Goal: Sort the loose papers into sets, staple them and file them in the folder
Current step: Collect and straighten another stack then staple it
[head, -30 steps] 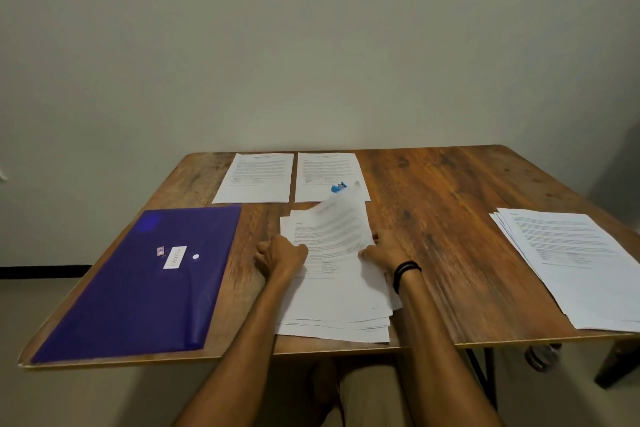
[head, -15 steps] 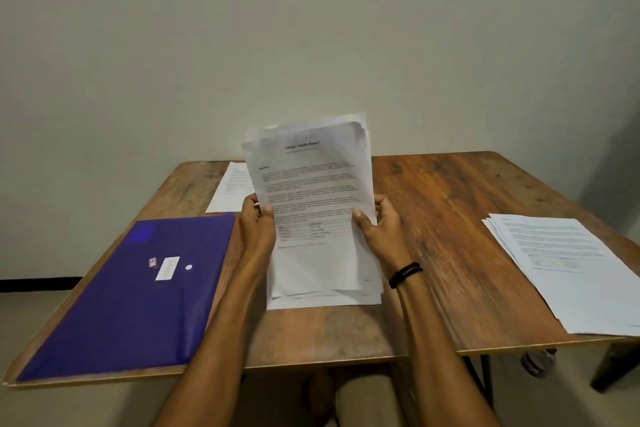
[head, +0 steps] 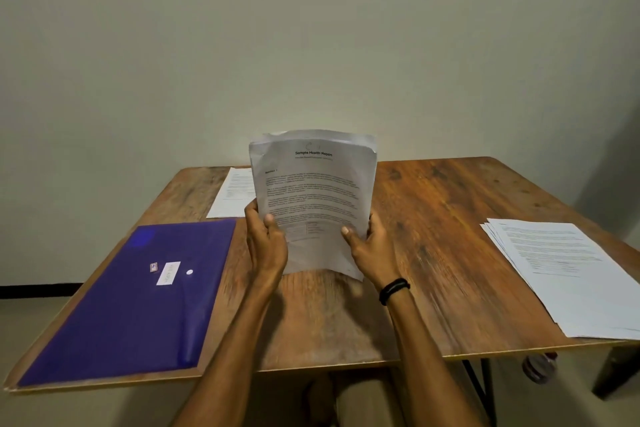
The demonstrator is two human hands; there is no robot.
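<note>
I hold a stack of printed papers [head: 313,198] upright over the middle of the wooden table [head: 433,253], its lower edge near the tabletop. My left hand [head: 265,246] grips the stack's left side, thumb on the front page. My right hand [head: 372,250] grips the right side the same way. The top page reads "Sample Health Report". A purple folder [head: 128,302] lies flat at the table's front left. One printed sheet [head: 233,196] lies at the back left, partly hidden by the stack. The stapler is hidden behind the held papers.
A fanned pile of printed sheets [head: 568,274] lies at the table's right edge, overhanging slightly. Under that edge a black table leg [head: 479,388] and a small dark object [head: 538,366] show. A plain wall stands behind the table.
Both hands gathered the loose pile from the table and raised it upright. The stack now stands squarer, its sheets more aligned than half a second ago, hiding the second far sheet and the stapler.
</note>
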